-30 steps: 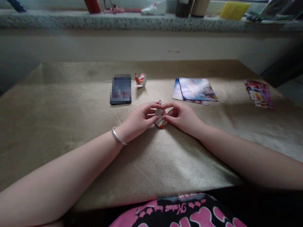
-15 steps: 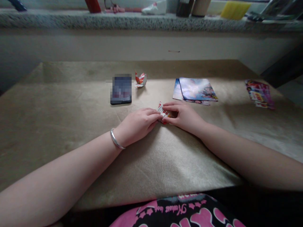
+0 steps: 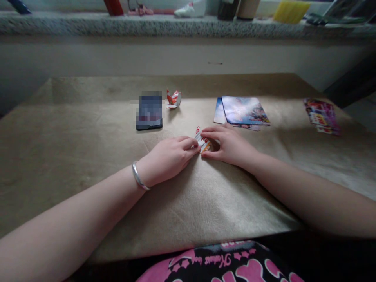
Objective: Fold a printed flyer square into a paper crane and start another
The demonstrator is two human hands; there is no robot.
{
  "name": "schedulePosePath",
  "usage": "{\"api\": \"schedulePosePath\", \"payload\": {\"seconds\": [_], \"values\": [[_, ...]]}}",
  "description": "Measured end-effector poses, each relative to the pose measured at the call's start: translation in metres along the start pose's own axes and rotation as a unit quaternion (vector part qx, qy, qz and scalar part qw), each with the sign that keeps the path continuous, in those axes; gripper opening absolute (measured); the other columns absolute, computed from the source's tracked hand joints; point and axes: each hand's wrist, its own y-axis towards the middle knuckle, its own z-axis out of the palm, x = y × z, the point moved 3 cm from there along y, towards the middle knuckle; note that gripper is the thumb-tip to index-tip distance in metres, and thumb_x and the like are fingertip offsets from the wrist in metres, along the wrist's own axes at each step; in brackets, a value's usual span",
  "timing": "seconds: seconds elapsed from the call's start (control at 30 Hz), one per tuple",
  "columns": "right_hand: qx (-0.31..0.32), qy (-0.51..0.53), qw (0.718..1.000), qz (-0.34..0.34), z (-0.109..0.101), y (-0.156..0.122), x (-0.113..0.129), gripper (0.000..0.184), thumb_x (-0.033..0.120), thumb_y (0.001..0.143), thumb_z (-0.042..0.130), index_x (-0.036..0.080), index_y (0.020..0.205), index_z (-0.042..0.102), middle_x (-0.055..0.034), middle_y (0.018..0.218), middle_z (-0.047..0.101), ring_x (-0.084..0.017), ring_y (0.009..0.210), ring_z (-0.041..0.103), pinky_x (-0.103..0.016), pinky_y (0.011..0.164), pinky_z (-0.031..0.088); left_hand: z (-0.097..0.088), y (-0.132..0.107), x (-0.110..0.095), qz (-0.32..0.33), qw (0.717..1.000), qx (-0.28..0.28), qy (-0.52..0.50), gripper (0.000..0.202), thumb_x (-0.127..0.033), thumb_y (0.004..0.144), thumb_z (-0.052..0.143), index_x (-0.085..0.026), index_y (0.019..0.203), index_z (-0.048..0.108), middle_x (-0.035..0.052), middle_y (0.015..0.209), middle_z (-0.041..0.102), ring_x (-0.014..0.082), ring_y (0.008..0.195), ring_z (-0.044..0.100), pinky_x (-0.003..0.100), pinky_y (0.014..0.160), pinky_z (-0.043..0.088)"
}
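Note:
Between my hands, low over the table, is a small folded piece of printed paper, white with red and orange print. My left hand, a silver bangle at its wrist, pinches the paper's left edge with its fingertips. My right hand grips the same piece from the right, fingers along its upper side and thumb at its lower edge. Part of the paper is hidden by my fingers. Beyond my left hand stands a folded red and white paper shape, with pointed tips turned up.
A dark phone, its screen blurred out, lies left of the folded shape. Several glossy picture sheets lie beyond my right hand, and colourful printed cards lie far right. A stone sill with assorted items runs behind the table.
My left hand has shifted slightly left and its fingers have curled more at the paper's edge. More of the paper's orange print shows between my hands.

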Motion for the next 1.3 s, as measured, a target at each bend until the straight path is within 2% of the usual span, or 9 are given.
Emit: {"api": "schedulePosePath", "payload": {"seconds": [0.13, 0.3, 0.43, 0.6, 0.77, 0.93, 1.07, 1.17, 1.3], "values": [[0.004, 0.013, 1.000, -0.027, 0.000, -0.002, -0.004, 0.053, 0.045, 0.070, 0.073, 0.019, 0.116, 0.065, -0.0089, 0.122, 0.063, -0.028, 0.110, 0.055, -0.045, 0.097, 0.041, -0.001, -0.001, 0.000, -0.003, 1.000, 0.001, 0.006, 0.033, -0.012, 0.088, 0.044, -0.015, 0.116, 0.061, 0.0111, 0.113, 0.064, 0.0222, 0.103, 0.061, 0.037, 0.088, 0.053], [-0.023, 0.028, 0.995, -0.092, -0.007, -0.003, 0.000, 0.020, 0.032, 0.084, 0.061, 0.024, 0.098, 0.073, -0.0067, 0.113, 0.067, -0.022, 0.100, 0.060, -0.041, 0.091, 0.046, 0.000, -0.003, -0.003, 0.010, 1.000, 0.000, 0.013, 0.032, -0.013, 0.090, 0.041, -0.012, 0.118, 0.058, 0.0129, 0.114, 0.063, 0.0233, 0.105, 0.060, 0.038, 0.089, 0.053], [0.001, 0.024, 0.989, -0.144, -0.008, -0.005, 0.008, 0.024, 0.026, 0.087, 0.053, 0.026, 0.102, 0.073, -0.0048, 0.109, 0.070, -0.023, 0.101, 0.062, -0.041, 0.089, 0.049, 0.000, -0.005, -0.004, 0.009, 1.000, -0.007, 0.011, 0.033, -0.013, 0.090, 0.042, -0.010, 0.120, 0.056, 0.0155, 0.114, 0.063, 0.0232, 0.105, 0.061, 0.039, 0.088, 0.053], [0.017, -0.014, 0.982, -0.188, -0.010, -0.009, 0.015, 0.029, 0.021, 0.087, 0.050, 0.022, 0.107, 0.071, -0.0062, 0.113, 0.069, -0.023, 0.103, 0.063, -0.040, 0.091, 0.050, -0.002, -0.007, -0.005, 0.014, 0.999, -0.003, 0.030, 0.032, -0.014, 0.090, 0.041, -0.009, 0.118, 0.057, 0.0141, 0.119, 0.062, 0.0244, 0.106, 0.061, 0.038, 0.087, 0.055], [0.020, -0.053, 0.984, -0.171, -0.011, -0.012, 0.015, 0.029, 0.022, 0.087, 0.051, 0.023, 0.109, 0.070, -0.0094, 0.108, 0.068, -0.024, 0.096, 0.061, -0.040, 0.083, 0.051, 0.000, -0.008, -0.008, 0.003, 0.999, 0.008, 0.038, 0.034, -0.012, 0.089, 0.041, -0.009, 0.119, 0.056, 0.0151, 0.120, 0.061, 0.0230, 0.105, 0.061, 0.036, 0.087, 0.055], [0.003, -0.059, 0.984, -0.169, -0.007, -0.008, 0.012, 0.034, 0.023, 0.088, 0.047, 0.019, 0.116, 0.065, -0.0118, 0.114, 0.064, -0.025, 0.102, 0.057, -0.041, 0.090, 0.048, 0.002, -0.006, -0.006, -0.053, 0.998, -0.015, 0.017, 0.039, -0.014, 0.087, 0.044, -0.008, 0.124, 0.053, 0.0165, 0.127, 0.056, 0.0255, 0.117, 0.055, 0.040, 0.097, 0.050], [-0.011, -0.046, 0.986, -0.161, -0.005, -0.004, 0.010, 0.031, 0.021, 0.088, 0.046, 0.019, 0.109, 0.069, -0.0088, 0.104, 0.067, -0.021, 0.095, 0.058, -0.035, 0.089, 0.048, 0.002, -0.003, -0.005, -0.076, 0.997, -0.006, 0.003, 0.039, -0.017, 0.087, 0.042, -0.008, 0.124, 0.054, 0.0158, 0.125, 0.057, 0.0244, 0.108, 0.059, 0.038, 0.094, 0.051], [-0.002, -0.054, 0.986, -0.158, -0.005, -0.004, 0.010, 0.031, 0.022, 0.087, 0.047, 0.018, 0.108, 0.070, -0.0095, 0.099, 0.068, -0.022, 0.092, 0.059, -0.035, 0.083, 0.050, 0.003, -0.003, -0.005, -0.075, 0.997, -0.002, 0.003, 0.038, -0.017, 0.087, 0.042, -0.008, 0.122, 0.054, 0.0160, 0.119, 0.058, 0.0239, 0.104, 0.059, 0.038, 0.092, 0.052], [0.007, -0.082, 0.983, -0.166, -0.008, -0.007, 0.012, 0.031, 0.024, 0.088, 0.046, 0.019, 0.108, 0.070, -0.0093, 0.103, 0.069, -0.023, 0.093, 0.062, -0.036, 0.080, 0.051, 0.005, -0.004, -0.005, -0.054, 0.998, -0.016, 0.010, 0.038, -0.016, 0.086, 0.044, -0.008, 0.122, 0.055, 0.0148, 0.122, 0.057, 0.0254, 0.114, 0.053, 0.040, 0.100, 0.047]]}}
